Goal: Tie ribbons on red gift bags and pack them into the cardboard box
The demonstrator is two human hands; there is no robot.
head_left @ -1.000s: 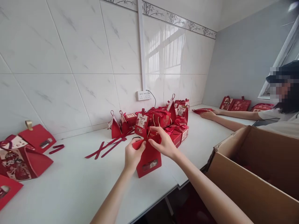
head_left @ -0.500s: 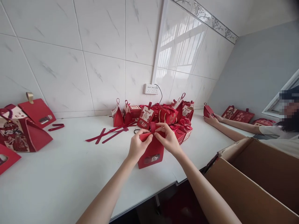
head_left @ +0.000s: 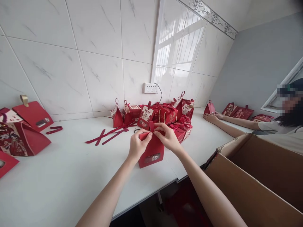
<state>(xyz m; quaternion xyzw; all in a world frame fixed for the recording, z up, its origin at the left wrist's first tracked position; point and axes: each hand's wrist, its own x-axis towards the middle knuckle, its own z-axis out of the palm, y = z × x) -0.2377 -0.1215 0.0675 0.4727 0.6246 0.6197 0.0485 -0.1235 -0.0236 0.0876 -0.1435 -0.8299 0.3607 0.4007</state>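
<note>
In front of me on the white table stands a red gift box with a small printed window low on its face. My left hand pinches the box's top edge on the left. My right hand is closed at the top on the other side, its thumb and finger at a dark red ribbon loop that sticks up between my hands. The fingertips partly hide where the loop meets the box. Just behind lie more red gift boxes in a heap, and loose ribbon strips lie to the left.
Red boxes stand at the far left by a folded ribbon. An open cardboard carton fills the lower right. Beyond it, another person's hands touch a small red box. A power strip hangs on the tiled wall.
The view has shifted slightly. My hands keep their grip at the top of the gift box, and the ribbon loop leans a little more. The other person's small box now stands more upright.
</note>
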